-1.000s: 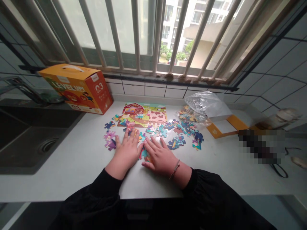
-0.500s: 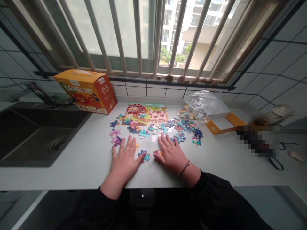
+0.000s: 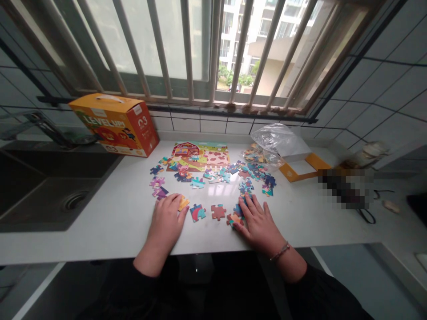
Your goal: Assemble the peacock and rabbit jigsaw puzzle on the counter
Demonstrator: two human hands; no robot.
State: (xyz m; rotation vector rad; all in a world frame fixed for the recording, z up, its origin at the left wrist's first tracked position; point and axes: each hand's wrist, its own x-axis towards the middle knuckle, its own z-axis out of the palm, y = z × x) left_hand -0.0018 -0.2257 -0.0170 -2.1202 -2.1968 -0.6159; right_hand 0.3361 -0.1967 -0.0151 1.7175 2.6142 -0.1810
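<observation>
My left hand (image 3: 167,220) lies flat on the white counter (image 3: 116,222), fingers stretched out, its tips on an orange puzzle piece (image 3: 183,203). My right hand (image 3: 258,222) also lies flat with spread fingers, covering loose pieces (image 3: 235,218) at its left edge. Between the hands lie a blue piece (image 3: 197,212) and a reddish-brown piece (image 3: 218,211). Farther back is a partly joined farm puzzle (image 3: 199,156) with several loose pieces (image 3: 253,175) scattered around it.
An orange puzzle box (image 3: 115,124) stands at the back left beside a dark sink (image 3: 43,195). A clear plastic bag (image 3: 282,140) and an orange tray (image 3: 302,168) sit at the back right. A barred window (image 3: 200,49) is behind, and a cable (image 3: 365,215) lies at right.
Both hands slid toward me and apart, dragging pieces out of the pile. The blue and reddish-brown pieces now lie uncovered between them.
</observation>
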